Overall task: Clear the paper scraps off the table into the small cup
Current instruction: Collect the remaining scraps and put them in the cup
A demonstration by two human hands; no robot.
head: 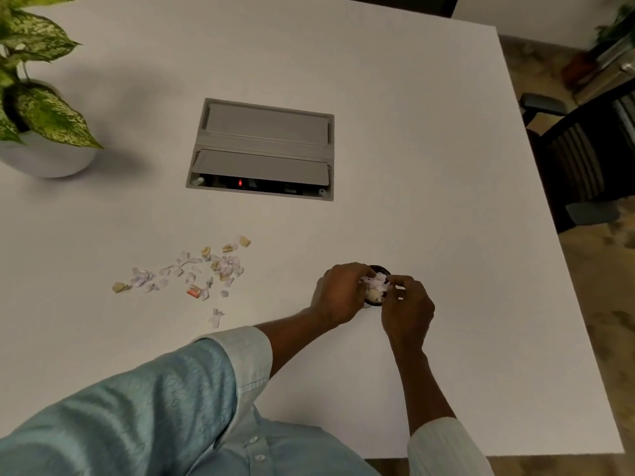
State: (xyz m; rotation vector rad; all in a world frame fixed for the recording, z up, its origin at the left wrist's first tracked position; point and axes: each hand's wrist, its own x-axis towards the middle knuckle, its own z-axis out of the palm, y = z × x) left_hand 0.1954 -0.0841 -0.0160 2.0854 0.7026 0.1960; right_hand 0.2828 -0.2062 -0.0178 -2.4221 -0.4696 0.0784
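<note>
A potted plant [41,108] stands in a pale round pot [51,163] at the far left corner of the white table [429,166]. Toward the near edge from it, left of the table's middle, loose paper scraps [192,273] lie strewn in a band, mostly white and pale lilac with a few tan ones and one orange piece [194,291]. One white bit lies apart from the band, closer to the near edge. A grey cable box [263,149] is sunk into the middle of the table, with a small red light showing in its near opening.

To the right of the scraps, the left hand [338,295] reaches out of a light blue sleeve [137,400]. Its grip is curled round the left side of the small dark cup [379,269]. The cup stands on the table well in from the right edge and holds a wad of scraps [376,285] heaped above its rim. The right hand [409,307] meets the cup from the right, its grip pinching the edge of the wad. Beyond the table's right edge stands a dark chair [580,159].
</note>
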